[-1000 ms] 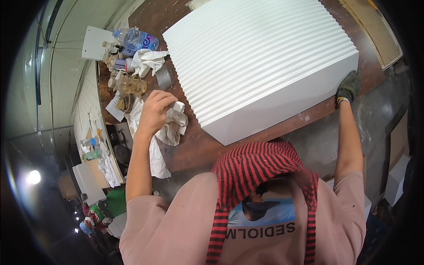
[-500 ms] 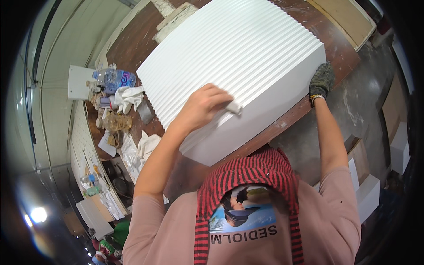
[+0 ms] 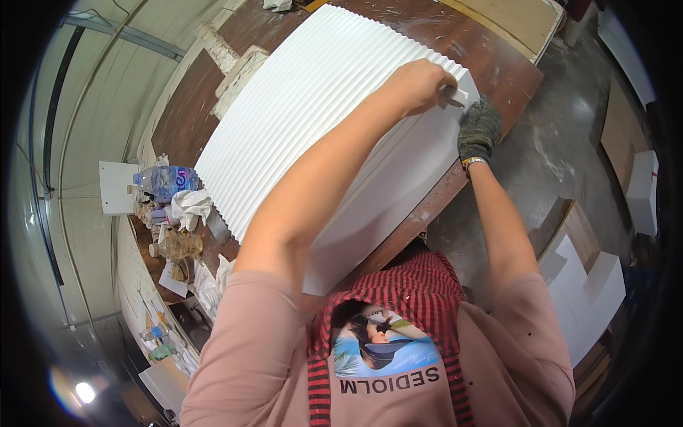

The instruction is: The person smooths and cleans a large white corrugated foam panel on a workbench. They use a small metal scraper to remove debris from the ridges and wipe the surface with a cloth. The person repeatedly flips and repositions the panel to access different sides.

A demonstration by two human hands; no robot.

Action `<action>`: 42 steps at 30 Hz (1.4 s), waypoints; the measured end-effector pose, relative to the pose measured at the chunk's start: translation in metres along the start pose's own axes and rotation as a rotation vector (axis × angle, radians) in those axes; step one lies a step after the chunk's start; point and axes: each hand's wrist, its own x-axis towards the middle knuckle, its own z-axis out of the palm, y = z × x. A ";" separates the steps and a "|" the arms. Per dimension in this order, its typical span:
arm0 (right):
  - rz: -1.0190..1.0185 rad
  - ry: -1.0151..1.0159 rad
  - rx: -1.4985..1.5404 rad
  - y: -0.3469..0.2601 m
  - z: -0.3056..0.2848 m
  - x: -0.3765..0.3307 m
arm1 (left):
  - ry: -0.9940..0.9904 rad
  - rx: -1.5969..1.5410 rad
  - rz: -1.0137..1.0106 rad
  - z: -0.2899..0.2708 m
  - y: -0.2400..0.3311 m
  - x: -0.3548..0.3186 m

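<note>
A large white box-like piece with a ribbed top and a smooth side lies across the brown table. Pinched in my bare left hand is a small greyish-white folded piece, held at the ribbed top's right end, by the near edge. My right hand, in a dark grey knit glove, grips the right end of the white piece, its fingers together and partly hidden behind the corner. The two hands are close, with a small gap between them.
On the left stand a clear plastic bottle, a bottle of yellowish liquid and crumpled white cloth. A whitish-stained block lies behind the piece. White and wooden pieces rest at the lower right, beyond the table edge.
My left hand has moved right along the near edge with the greyish-white folded piece, from the middle to the right end. My right hand stays at that end; the view has shifted.
</note>
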 end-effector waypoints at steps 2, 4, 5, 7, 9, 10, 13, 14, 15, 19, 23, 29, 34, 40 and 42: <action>-0.015 0.036 0.041 -0.003 -0.004 0.001 | -0.032 -0.070 0.010 -0.006 0.000 -0.032; 0.003 0.045 0.045 -0.002 -0.005 0.001 | -0.086 -0.080 -0.017 -0.018 0.002 -0.086; 0.020 0.039 0.026 -0.001 -0.002 0.000 | -0.080 -0.088 -0.012 -0.026 0.004 -0.118; 0.034 0.024 0.023 0.006 0.009 -0.002 | -0.033 -0.133 -0.046 -0.038 0.009 -0.185; 0.004 0.026 0.019 0.021 0.025 -0.001 | -0.017 -0.157 -0.133 -0.048 0.017 -0.254; -0.007 0.054 -0.093 0.029 0.037 -0.002 | -0.016 -0.162 -0.178 -0.052 0.022 -0.288; -0.152 0.075 -0.222 0.066 0.069 0.005 | 0.033 -0.216 -0.414 -0.062 0.046 -0.393; -0.119 -0.009 -0.157 0.081 0.077 0.010 | 0.081 -0.215 -0.510 -0.062 0.057 -0.428; -0.170 -0.021 -0.122 0.097 0.085 0.018 | 0.145 -0.210 -0.583 -0.062 0.067 -0.462; -0.250 -0.056 0.067 0.152 0.112 0.042 | 0.395 -0.034 -0.983 -0.042 0.115 -0.594; -0.350 -0.051 -0.161 0.179 0.126 0.053 | 0.771 0.123 -1.516 0.005 0.138 -0.695; -0.352 -0.268 -0.819 0.157 0.110 0.066 | 0.763 0.224 -1.736 0.052 0.135 -0.745; -0.360 -0.376 -0.902 0.142 0.094 0.064 | 0.824 0.229 -1.322 0.046 0.097 -0.667; -0.242 -0.112 0.109 0.171 0.114 0.058 | 0.451 0.476 -1.399 0.067 0.045 -0.596; -0.163 -0.169 0.055 0.179 0.122 0.058 | 0.593 0.356 -1.373 0.063 0.037 -0.597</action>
